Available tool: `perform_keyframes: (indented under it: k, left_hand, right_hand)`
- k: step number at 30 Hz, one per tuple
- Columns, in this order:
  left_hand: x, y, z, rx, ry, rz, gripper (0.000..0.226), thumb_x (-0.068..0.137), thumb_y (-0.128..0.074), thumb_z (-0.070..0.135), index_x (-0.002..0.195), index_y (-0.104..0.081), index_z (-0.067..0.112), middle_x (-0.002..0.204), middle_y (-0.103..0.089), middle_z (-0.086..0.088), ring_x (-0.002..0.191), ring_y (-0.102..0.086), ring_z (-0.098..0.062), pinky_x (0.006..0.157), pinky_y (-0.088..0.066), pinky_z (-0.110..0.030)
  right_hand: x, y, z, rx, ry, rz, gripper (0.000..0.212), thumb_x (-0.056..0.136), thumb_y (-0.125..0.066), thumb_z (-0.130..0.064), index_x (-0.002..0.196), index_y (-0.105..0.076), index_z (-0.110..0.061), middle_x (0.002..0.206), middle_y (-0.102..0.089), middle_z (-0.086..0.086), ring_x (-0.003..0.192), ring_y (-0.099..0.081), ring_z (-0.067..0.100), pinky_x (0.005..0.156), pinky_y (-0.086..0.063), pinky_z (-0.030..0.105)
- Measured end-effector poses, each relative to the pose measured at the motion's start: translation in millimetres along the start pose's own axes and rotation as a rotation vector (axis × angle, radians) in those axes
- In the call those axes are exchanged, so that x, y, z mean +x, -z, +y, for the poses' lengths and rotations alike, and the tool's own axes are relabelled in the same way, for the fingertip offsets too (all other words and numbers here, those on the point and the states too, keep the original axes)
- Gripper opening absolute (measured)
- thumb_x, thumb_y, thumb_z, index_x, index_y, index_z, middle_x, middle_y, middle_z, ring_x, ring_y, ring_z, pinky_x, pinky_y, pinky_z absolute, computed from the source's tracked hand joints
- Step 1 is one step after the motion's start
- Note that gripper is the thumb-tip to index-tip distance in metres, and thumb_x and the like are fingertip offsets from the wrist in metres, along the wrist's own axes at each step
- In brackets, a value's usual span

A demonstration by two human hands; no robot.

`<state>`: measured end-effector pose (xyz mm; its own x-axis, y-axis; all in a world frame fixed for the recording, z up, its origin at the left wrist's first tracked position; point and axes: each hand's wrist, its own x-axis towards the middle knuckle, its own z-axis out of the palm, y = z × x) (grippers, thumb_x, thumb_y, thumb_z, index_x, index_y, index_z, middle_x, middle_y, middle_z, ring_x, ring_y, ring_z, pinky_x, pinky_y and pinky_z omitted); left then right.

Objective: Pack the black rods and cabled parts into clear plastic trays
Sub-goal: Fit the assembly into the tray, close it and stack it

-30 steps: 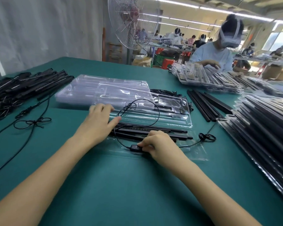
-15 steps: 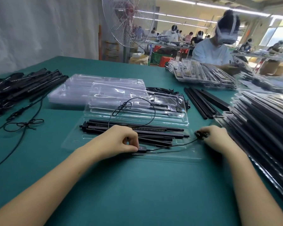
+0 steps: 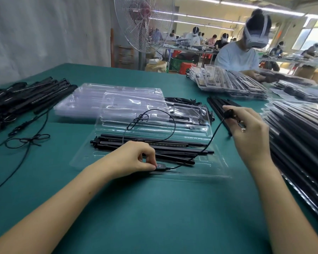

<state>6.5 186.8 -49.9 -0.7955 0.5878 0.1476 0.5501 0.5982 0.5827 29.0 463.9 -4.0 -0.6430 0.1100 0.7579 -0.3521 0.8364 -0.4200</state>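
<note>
A clear plastic tray (image 3: 217, 167) lies on the green table in front of me with several black rods (image 3: 173, 145) laid lengthwise in it. My left hand (image 3: 132, 158) pinches the small black inline controller (image 3: 161, 166) of a cable at the tray's near edge. From it the thin black cable (image 3: 209, 142) runs up to a coiled bundle (image 3: 229, 114), which my right hand (image 3: 250, 132) holds raised above the tray's right end. Another loop of the cable (image 3: 154, 114) arches over a second clear tray (image 3: 154, 114) just behind.
A pile of cabled black rods (image 3: 26, 96) lies at the far left, loose cable (image 3: 28, 140) trailing from it. Empty clear trays (image 3: 92, 101) are stacked behind. Loose black rods (image 3: 218, 105) and stacks of packed trays (image 3: 301, 136) fill the right side. A person sits across the table, a fan behind.
My left hand moved from the tray's left part to the controller and pinched it. My right hand let go of the controller, took the coiled cable end and lifted it up to the right.
</note>
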Motion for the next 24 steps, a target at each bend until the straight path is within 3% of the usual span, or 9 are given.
perform_keyframes:
  k: [3, 6, 8, 11, 13, 16, 20, 24]
  left_hand:
    - [0, 0, -1, -0.006, -0.004, -0.002, 0.026, 0.078, -0.075, 0.025, 0.065, -0.061, 0.042, 0.073, -0.058, 0.024, 0.069, -0.051, -0.003, 0.062, -0.04, -0.014]
    - [1, 0, -2, -0.013, -0.004, -0.005, 0.024, 0.078, -0.075, 0.025, 0.066, -0.062, 0.041, 0.075, -0.058, 0.026, 0.069, -0.052, -0.003, 0.062, -0.041, -0.013]
    - [1, 0, -2, -0.021, -0.006, -0.002, 0.024, 0.078, -0.076, 0.025, 0.066, -0.062, 0.041, 0.074, -0.059, 0.024, 0.071, -0.053, -0.004, 0.063, -0.042, -0.015]
    - [1, -1, -2, -0.019, -0.017, 0.002, 0.026, 0.078, -0.076, 0.024, 0.066, -0.061, 0.042, 0.076, -0.059, 0.023, 0.072, -0.054, -0.005, 0.064, -0.042, -0.015]
    - [0, -1, -2, -0.02, -0.021, 0.001, 0.027, 0.078, -0.075, 0.023, 0.065, -0.061, 0.042, 0.081, -0.059, 0.023, 0.073, -0.054, -0.005, 0.064, -0.042, -0.015]
    - [0, -1, -2, -0.021, -0.016, 0.004, 0.027, 0.078, -0.076, 0.024, 0.065, -0.06, 0.043, 0.081, -0.06, 0.022, 0.074, -0.055, -0.007, 0.064, -0.042, -0.015]
    - [0, 0, -2, -0.021, -0.001, -0.001, 0.023, 0.078, -0.076, 0.025, 0.068, -0.063, 0.041, 0.077, -0.061, 0.024, 0.072, -0.055, -0.004, 0.063, -0.042, -0.013]
    - [-2, 3, -2, -0.052, 0.033, -0.036, 0.017, 0.079, -0.074, 0.021, 0.075, -0.069, 0.037, 0.078, -0.063, 0.027, 0.07, -0.055, -0.001, 0.063, -0.042, -0.01]
  right_hand:
    - [0, 4, -13, -0.064, 0.102, 0.09, 0.027, 0.083, -0.069, -0.012, 0.11, -0.068, -0.009, 0.093, -0.063, -0.003, 0.09, -0.051, 0.027, 0.081, -0.034, 0.017]
    - [2, 11, -18, 0.094, 0.045, 0.121, 0.021, 0.081, -0.073, -0.018, 0.1, -0.068, -0.011, 0.088, -0.064, -0.004, 0.085, -0.061, 0.024, 0.082, -0.048, 0.029]
    - [2, 16, -21, 0.304, -0.073, 0.108, 0.014, 0.082, -0.072, -0.018, 0.094, -0.066, -0.014, 0.077, -0.066, -0.004, 0.069, -0.066, 0.018, 0.068, -0.055, 0.027]
    - [2, 21, -24, 0.43, -0.159, 0.09, 0.005, 0.084, -0.07, -0.016, 0.086, -0.065, -0.018, 0.061, -0.061, -0.012, 0.046, -0.058, 0.011, 0.043, -0.047, 0.02]
    - [4, 25, -24, 0.447, -0.176, 0.072, 0.009, 0.084, -0.069, -0.018, 0.08, -0.065, -0.024, 0.059, -0.06, -0.012, 0.041, -0.053, 0.009, 0.038, -0.042, 0.019]
    - [6, 28, -17, 0.321, -0.172, 0.035, 0.014, 0.082, -0.072, -0.019, 0.075, -0.065, -0.029, 0.06, -0.059, -0.011, 0.044, -0.052, 0.004, 0.042, -0.043, 0.015]
    - [6, 24, -3, -0.034, -0.162, 0.002, 0.005, 0.08, -0.072, -0.018, 0.082, -0.068, -0.015, 0.075, -0.062, 0.0, 0.064, -0.054, -0.001, 0.062, -0.041, 0.009]
    - [6, 22, 5, -0.17, -0.236, -0.045, 0.005, 0.081, -0.07, -0.014, 0.082, -0.068, -0.01, 0.083, -0.064, 0.006, 0.08, -0.059, 0.023, 0.076, -0.042, 0.027]
